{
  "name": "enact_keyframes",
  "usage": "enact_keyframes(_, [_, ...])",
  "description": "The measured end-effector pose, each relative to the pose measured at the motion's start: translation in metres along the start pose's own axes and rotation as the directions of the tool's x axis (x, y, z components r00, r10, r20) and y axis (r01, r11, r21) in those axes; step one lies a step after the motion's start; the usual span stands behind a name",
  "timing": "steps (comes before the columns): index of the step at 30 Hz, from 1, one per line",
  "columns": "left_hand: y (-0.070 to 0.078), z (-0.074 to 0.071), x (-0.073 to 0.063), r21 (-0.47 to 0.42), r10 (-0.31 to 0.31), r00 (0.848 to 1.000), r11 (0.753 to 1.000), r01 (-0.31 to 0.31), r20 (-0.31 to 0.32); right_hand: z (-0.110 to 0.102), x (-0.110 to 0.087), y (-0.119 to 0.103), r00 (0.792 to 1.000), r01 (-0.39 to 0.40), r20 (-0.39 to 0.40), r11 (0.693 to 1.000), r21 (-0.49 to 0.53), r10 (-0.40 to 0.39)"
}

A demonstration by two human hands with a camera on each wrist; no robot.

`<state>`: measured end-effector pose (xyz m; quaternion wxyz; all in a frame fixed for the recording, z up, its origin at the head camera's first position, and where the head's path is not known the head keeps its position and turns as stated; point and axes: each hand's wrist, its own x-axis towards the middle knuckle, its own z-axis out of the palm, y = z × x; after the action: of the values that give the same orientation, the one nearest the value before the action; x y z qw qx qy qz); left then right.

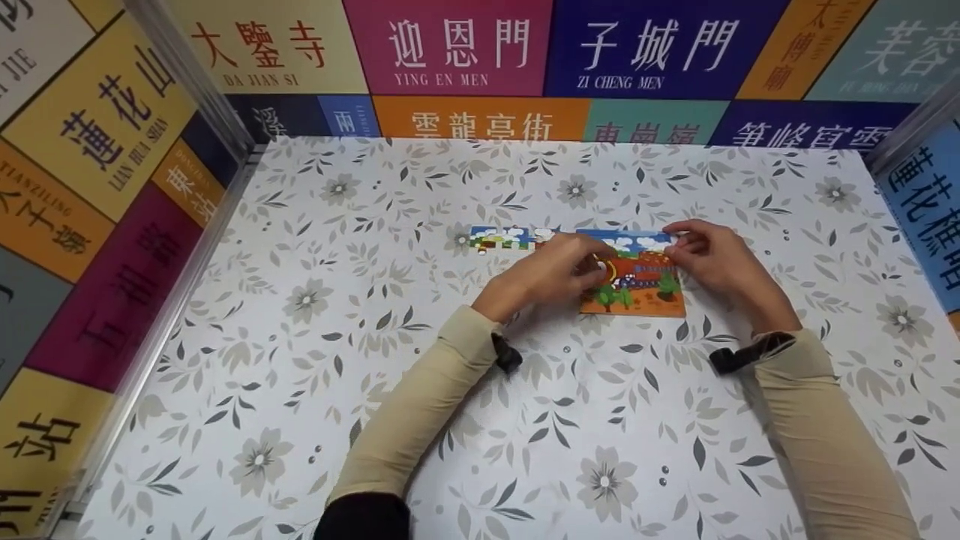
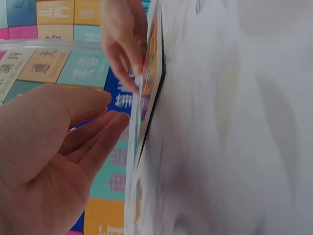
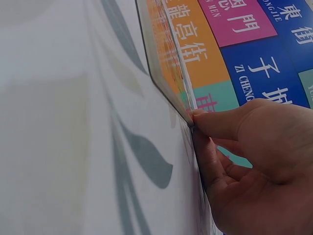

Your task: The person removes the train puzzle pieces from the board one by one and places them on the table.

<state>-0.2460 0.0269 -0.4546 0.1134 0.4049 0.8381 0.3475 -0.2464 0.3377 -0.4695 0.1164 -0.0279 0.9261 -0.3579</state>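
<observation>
A thin, flat picture board (image 1: 630, 301) lies on the tabletop, showing a blue sky, white clouds, a red and blue train and orange ground. My right hand (image 1: 709, 259) pinches its right edge near the upper corner; the right wrist view shows the thumb (image 3: 215, 123) and a finger at that edge. Over the board's left part, my left hand (image 1: 546, 274) is held with its fingers loosely bent. In the left wrist view these fingers (image 2: 105, 139) look apart from the board, with nothing visible between them. A narrow strip (image 1: 495, 238) with a similar sky picture lies left of the board, partly behind the left hand.
The table (image 1: 420, 187) has a white cover with grey flowers and leaves. Panels with coloured blocks and large Chinese characters (image 1: 457, 45) stand along its back, left and right sides. Both wrists wear black straps (image 1: 750, 354).
</observation>
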Motion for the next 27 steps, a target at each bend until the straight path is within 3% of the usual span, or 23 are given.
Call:
enact_keyframes(5, [0.003,0.017,0.017,-0.029,0.026,0.999,0.999,-0.026,0.025,0.001,0.000,0.002,1.000,0.008,-0.009,1.000,-0.010,-0.008])
enact_keyframes(11, [0.006,0.035,0.035,0.003,0.067,0.998,0.998,-0.067,0.013,0.001,0.000,0.001,1.000,0.015,-0.026,1.000,-0.027,-0.016])
enact_keyframes(18, [0.015,0.043,0.046,0.085,-0.047,0.999,0.995,0.046,0.015,0.000,0.001,0.000,0.999,0.021,-0.023,0.999,-0.030,-0.022])
enact_keyframes(27, [0.020,0.044,0.046,0.119,-0.077,0.997,0.990,0.073,0.030,0.000,0.001,-0.001,1.000,-0.013,-0.008,1.000,-0.021,0.013])
